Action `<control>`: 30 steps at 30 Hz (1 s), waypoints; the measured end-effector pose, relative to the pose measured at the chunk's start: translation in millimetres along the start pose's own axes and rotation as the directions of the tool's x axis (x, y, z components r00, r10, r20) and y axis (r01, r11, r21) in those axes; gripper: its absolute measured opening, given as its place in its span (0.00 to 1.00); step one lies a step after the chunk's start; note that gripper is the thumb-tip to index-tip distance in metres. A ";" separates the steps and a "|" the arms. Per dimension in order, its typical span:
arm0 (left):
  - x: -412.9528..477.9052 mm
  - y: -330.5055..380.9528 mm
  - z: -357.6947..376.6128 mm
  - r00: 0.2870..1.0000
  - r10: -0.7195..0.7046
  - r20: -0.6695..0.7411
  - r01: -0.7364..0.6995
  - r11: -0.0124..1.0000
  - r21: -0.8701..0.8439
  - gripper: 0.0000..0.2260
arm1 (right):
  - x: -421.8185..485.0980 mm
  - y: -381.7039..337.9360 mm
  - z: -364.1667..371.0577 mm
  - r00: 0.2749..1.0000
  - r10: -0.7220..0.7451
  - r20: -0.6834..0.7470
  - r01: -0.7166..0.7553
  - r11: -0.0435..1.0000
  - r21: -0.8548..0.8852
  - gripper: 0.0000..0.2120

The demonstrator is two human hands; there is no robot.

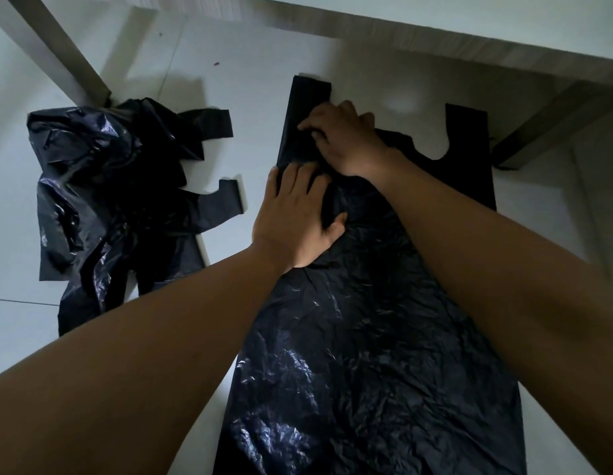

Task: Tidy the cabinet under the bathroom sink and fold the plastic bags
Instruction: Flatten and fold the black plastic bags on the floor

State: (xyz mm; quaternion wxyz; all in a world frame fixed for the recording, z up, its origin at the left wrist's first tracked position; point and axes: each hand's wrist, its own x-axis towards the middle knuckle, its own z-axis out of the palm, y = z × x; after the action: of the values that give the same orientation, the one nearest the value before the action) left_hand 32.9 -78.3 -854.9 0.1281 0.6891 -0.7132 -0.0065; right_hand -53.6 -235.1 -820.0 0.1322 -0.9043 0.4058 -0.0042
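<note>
- White floor (pixel 229 46) all around; a crumpled bag pile (pixel 103 186) lies on the left.
- Left hand (pixel 295 214) presses flat on the spread black bag (pixel 367 337).
- Right hand (pixel 343 138) pinches its handle strip (pixel 310 87).
- Bag looks light, soft and slippery; best held by its edges.

You get a dim, cool-toned head view: one pale reflection on the floor tile (pixel 401 105), soft broad shadows beneath the wood-grain panel (pixel 435 42), faint crinkled sheen on the black plastic bag (pixel 349 337), its upper part nearly featureless, and wide-angle bending toward the edges.
</note>
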 end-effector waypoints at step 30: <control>1.9 -2.9 3.9 1.000 0.004 0.018 -0.004 1.000 -0.007 0.31 | -185.5 53.0 4.0 0.790 0.331 -0.517 -0.209 0.937 0.280 0.15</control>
State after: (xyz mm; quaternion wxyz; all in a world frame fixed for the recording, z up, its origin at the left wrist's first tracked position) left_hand 34.9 -81.0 -858.9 0.1239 0.6872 -0.7157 -0.0149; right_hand -216.4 -131.5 -818.2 0.1015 -0.7769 0.5493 -0.2903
